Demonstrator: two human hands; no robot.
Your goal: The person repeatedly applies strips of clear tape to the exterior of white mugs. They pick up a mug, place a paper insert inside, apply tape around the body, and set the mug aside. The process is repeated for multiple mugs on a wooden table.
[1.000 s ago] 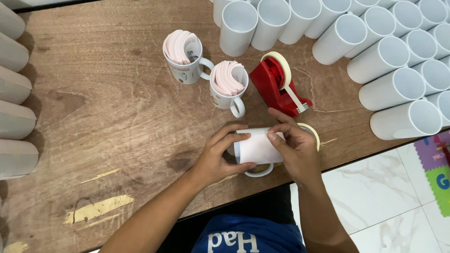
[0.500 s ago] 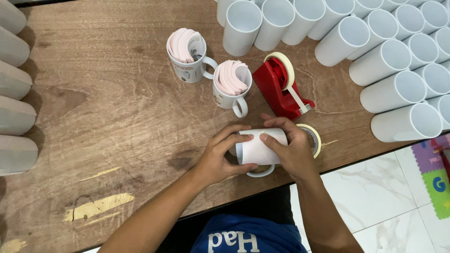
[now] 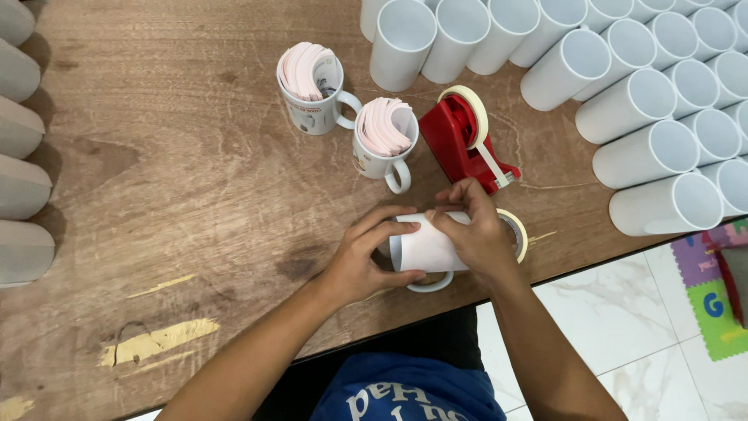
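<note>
A white mug [image 3: 425, 251] lies on its side near the front edge of the wooden table [image 3: 179, 179], wrapped in a white paper sheet, its handle toward me. My left hand [image 3: 366, 257] grips its left end. My right hand [image 3: 477, 234] presses over the paper on its right part. A loose roll of tape [image 3: 518, 234] lies just right of my right hand, partly hidden by it. A red tape dispenser [image 3: 467, 144] stands right behind the mug.
Two upright mugs [image 3: 312, 93] [image 3: 383, 144] stuffed with pink paper sheets stand behind. Several white mugs lie in rows at the back right [image 3: 654, 140]. Pale mugs line the left edge [image 3: 22, 187]. Tiled floor and a coloured foam mat [image 3: 713, 300] lie at right.
Both hands shifted slightly on the mug, smoothing the paper; my right hand moved a little left over it. The mug stays in place.
</note>
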